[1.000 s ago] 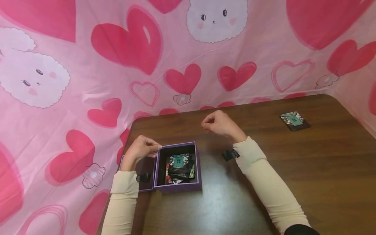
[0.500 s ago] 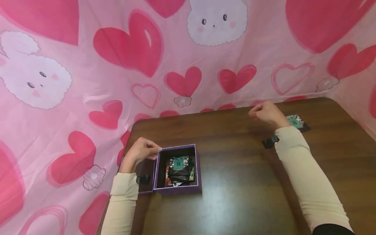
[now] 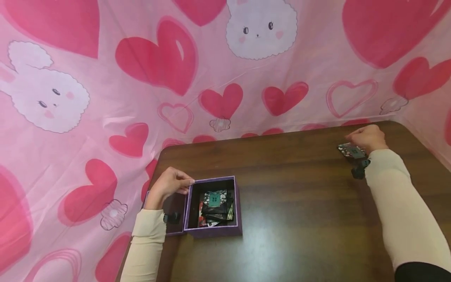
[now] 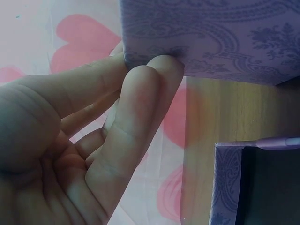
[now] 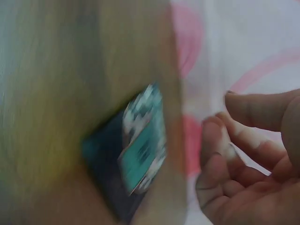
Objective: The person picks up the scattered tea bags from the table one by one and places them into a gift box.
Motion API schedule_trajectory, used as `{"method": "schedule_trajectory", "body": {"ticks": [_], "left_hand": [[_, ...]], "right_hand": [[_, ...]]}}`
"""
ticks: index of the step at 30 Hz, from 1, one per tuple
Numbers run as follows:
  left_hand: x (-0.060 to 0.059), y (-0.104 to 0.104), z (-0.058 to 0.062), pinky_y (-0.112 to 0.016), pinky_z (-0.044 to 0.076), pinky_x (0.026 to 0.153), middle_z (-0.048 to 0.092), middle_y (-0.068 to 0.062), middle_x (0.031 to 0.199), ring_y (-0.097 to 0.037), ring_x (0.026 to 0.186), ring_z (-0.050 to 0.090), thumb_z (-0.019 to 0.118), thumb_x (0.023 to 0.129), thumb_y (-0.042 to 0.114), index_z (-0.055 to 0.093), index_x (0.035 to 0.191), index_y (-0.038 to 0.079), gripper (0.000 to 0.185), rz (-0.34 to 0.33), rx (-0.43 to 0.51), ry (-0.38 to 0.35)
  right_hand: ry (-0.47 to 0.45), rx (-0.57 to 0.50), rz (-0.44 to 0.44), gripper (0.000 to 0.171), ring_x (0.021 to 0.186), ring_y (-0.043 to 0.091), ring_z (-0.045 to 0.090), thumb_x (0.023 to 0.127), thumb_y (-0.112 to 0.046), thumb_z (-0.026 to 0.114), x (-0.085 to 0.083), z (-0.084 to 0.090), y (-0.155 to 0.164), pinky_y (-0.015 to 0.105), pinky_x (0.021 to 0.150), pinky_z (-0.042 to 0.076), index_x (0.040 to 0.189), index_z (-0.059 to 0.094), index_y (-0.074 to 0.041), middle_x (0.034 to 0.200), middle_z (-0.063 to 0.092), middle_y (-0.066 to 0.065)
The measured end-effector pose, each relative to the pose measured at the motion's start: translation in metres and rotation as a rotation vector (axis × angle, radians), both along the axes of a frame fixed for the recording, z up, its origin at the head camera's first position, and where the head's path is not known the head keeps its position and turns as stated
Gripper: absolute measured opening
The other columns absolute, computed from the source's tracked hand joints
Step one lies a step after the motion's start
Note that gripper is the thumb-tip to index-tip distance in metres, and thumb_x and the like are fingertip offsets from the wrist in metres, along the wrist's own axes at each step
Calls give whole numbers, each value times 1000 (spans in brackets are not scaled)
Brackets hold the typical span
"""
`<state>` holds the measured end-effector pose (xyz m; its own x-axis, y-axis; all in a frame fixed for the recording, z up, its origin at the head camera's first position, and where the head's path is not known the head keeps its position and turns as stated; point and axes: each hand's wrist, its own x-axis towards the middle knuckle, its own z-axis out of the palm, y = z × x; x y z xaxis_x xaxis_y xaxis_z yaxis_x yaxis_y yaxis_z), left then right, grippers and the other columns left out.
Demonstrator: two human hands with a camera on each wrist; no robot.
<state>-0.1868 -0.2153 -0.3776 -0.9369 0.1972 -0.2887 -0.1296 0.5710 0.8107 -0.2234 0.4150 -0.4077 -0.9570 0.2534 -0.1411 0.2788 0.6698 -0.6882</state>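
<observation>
My left hand [image 3: 170,183] pinches the back-left corner of a purple box [image 3: 213,232] with a dark inside. In the left wrist view, fingertips press against the box's patterned wall [image 4: 220,37]. Several flat packets lie stacked in the box, the top one a black packet [image 3: 215,207] with a teal label and floral print. At the far right of the table, my right hand [image 3: 370,138] hovers over a matching packet [image 3: 347,150]. In the right wrist view, that packet [image 5: 138,159] lies apart from the loosely bent fingers, and thumb and fingers hold nothing.
The purple box's lid [image 3: 173,227] lies opened out to its left, beneath the left wrist. A brown wooden table [image 3: 282,176] carries everything. Pink heart-patterned cloth [image 3: 141,98] hangs along the table's back and left edges.
My right hand has swept from near the table's middle to the far right, over the lone packet. The left hand stays at the box corner.
</observation>
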Motion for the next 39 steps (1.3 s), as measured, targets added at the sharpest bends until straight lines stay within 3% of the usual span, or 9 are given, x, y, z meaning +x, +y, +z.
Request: {"method": "schedule_trajectory", "body": {"ticks": [5, 13, 16, 23, 26, 33, 39], "left_hand": [[0, 0, 0, -49, 62, 70, 69, -12, 74, -18, 58, 66, 76, 90, 3, 76, 96, -8, 13, -12, -7, 13], [1, 2, -3, -48, 62, 69, 69, -12, 74, -18, 58, 66, 76, 90, 3, 77, 96, -8, 12, -13, 7, 0], [0, 3, -3, -48, 62, 69, 69, -12, 73, -18, 58, 66, 76, 89, 2, 77, 96, -8, 12, -19, 10, 6], [0, 4, -2, -49, 62, 68, 69, -12, 72, -17, 57, 66, 75, 89, 1, 76, 95, -8, 11, -30, 16, 11], [0, 5, -2, -47, 63, 67, 69, -12, 72, -17, 57, 66, 75, 89, 1, 76, 95, -8, 11, -28, 16, 9], [1, 6, -2, -42, 63, 64, 69, -12, 73, -17, 57, 66, 75, 90, 1, 77, 95, -8, 11, -32, 12, 13], [1, 7, -6, -43, 63, 64, 69, -12, 73, -17, 56, 66, 75, 90, 1, 76, 95, -10, 13, -37, 29, -4]], "right_hand": [[3, 77, -82, 38, 117, 67, 28, 95, -29, 61, 3, -10, 21, 69, 99, 32, 95, 74, 7, 123, 50, 42], [-39, 165, -87, 39, 108, 65, 37, 93, -31, 62, 2, -22, 31, 68, 94, 38, 92, 75, 6, 119, 54, 41], [-62, 179, -95, 44, 107, 64, 40, 92, -33, 63, 2, -26, 32, 68, 93, 41, 98, 72, 9, 117, 54, 42], [-204, 165, -119, 82, 112, 65, 40, 92, -47, 62, 0, -33, 32, 69, 94, 44, 123, 45, 27, 121, 41, 50], [-229, 181, -115, 92, 111, 66, 41, 91, -49, 63, -1, -35, 31, 68, 93, 45, 126, 36, 32, 121, 38, 53], [-244, 230, -138, 81, 110, 65, 43, 89, -39, 64, -5, -38, 33, 66, 91, 47, 124, 39, 31, 120, 39, 54], [-348, 197, -127, 85, 117, 69, 30, 89, -38, 59, -2, -41, 40, 68, 89, 44, 130, 28, 30, 127, 27, 56]]}}
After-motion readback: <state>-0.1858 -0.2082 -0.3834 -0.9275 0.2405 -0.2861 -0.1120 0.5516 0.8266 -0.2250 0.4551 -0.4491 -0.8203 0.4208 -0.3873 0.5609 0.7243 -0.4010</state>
